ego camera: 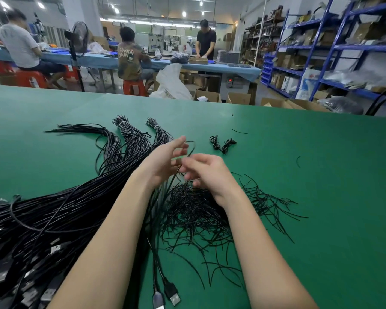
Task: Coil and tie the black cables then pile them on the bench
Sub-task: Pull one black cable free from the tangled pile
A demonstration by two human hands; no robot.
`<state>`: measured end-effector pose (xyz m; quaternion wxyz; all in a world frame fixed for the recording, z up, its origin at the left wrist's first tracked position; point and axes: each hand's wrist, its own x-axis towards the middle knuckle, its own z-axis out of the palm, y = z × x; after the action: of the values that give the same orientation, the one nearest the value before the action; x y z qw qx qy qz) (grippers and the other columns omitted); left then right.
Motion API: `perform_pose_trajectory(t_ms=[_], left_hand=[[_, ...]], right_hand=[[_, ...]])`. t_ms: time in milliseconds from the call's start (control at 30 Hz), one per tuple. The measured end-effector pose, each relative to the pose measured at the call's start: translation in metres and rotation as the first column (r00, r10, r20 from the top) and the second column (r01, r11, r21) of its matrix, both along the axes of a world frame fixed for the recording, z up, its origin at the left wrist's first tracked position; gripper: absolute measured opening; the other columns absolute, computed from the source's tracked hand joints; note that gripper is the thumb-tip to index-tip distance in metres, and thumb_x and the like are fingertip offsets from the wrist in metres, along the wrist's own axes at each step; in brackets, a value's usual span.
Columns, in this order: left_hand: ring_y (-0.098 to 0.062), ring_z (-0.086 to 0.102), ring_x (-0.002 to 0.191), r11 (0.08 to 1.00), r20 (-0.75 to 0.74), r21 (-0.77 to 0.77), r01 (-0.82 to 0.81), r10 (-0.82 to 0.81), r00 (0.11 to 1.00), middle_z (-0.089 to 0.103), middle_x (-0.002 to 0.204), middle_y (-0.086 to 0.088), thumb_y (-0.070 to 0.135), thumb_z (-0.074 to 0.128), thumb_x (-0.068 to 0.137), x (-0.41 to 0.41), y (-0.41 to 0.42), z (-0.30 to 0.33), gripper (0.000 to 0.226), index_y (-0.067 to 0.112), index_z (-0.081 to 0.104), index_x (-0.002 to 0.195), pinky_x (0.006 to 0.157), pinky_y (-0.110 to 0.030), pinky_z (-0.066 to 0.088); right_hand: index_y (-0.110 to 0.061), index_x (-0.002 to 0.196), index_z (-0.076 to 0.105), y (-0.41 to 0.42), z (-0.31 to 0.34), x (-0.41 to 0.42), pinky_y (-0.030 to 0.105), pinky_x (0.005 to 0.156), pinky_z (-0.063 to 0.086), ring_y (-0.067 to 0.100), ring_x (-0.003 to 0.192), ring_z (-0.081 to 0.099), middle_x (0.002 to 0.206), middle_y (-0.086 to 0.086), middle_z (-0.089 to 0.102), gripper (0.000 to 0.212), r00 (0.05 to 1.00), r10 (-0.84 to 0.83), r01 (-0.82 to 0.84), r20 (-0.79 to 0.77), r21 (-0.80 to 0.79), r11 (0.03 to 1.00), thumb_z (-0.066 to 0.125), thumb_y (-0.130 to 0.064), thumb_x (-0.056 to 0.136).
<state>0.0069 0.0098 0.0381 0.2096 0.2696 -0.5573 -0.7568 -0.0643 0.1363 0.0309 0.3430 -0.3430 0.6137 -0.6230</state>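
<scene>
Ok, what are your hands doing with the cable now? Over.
Left hand and right hand looping one black cable. Two coiled cables already done. Loose ties underneath.

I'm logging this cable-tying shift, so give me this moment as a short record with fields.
surface: green bench
left hand: raised, fingers spread, a cable loop at its fingertips
right hand: fingers curled near the same cable; grip blurred
uncoiled cables: big heap at left, USB plugs near the front edge
ties: loose heap under the right wrist
finished coils: two small ones beyond the hands
</scene>
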Motion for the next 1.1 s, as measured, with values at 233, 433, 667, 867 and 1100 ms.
perform_pose_trajectory(t_ms=[233,433,667,867,1100], left_hand=[[-0.003,0.038,0.052,0.807,0.157,-0.289,0.516,-0.491,0.857,0.060,0.075,0.008,0.040,0.060,0.098,0.009,0.004,-0.003,0.025,0.019,0.069,0.087,0.042,-0.011,0.029],[-0.006,0.058,0.055,0.986,-0.153,-0.136,0.102,-0.122,0.981,0.067,0.074,0.003,0.022,0.056,0.102,0.000,0.005,0.002,0.023,0.008,0.069,0.089,0.055,-0.014,0.052],[-0.008,0.056,0.118,0.548,0.071,-0.836,-0.031,0.164,0.984,0.058,0.131,0.003,0.018,0.070,0.092,0.005,0.010,-0.001,0.044,0.015,0.052,0.132,0.103,-0.028,0.045],[0.006,0.056,0.122,0.465,0.368,-0.722,0.513,-0.370,0.853,0.064,0.133,0.012,0.026,0.079,0.086,0.001,0.030,0.018,0.063,0.022,0.046,0.139,0.107,-0.018,0.039],[-0.022,0.077,0.073,0.614,0.454,-0.632,0.473,-0.201,0.868,0.078,0.098,0.001,0.037,0.049,0.104,-0.002,0.043,0.012,0.029,0.013,0.064,0.115,0.082,-0.035,0.057]], right_hand=[[-0.007,0.097,0.069,0.008,0.003,-0.026,0.019,0.054,0.054,0.006,0.058,0.069,0.080,0.004,0.075,0.017,0.873,-0.328,0.385,0.360,-0.099,0.918,0.069,-0.023,0.098],[-0.012,0.108,0.073,0.021,0.008,-0.026,0.025,0.067,0.060,0.020,0.083,0.078,0.091,0.006,0.080,0.039,0.987,0.157,-0.157,0.018,0.234,0.959,0.066,-0.049,0.096],[-0.013,0.099,0.073,0.036,0.019,-0.042,0.016,0.044,0.041,0.005,0.044,0.052,0.068,-0.002,0.074,0.009,0.966,-0.102,0.148,-0.239,0.184,0.972,0.069,-0.020,0.097],[-0.015,0.092,0.074,0.038,0.025,-0.045,0.024,0.058,0.052,0.008,0.050,0.061,0.061,-0.002,0.072,0.015,0.887,-0.197,0.296,-0.418,0.187,0.937,0.081,-0.025,0.085],[0.002,0.111,0.062,0.045,0.029,-0.048,0.022,0.071,0.060,0.027,0.088,0.078,0.092,0.017,0.077,0.023,0.964,-0.115,0.157,0.241,-0.166,0.974,0.072,0.002,0.091]])
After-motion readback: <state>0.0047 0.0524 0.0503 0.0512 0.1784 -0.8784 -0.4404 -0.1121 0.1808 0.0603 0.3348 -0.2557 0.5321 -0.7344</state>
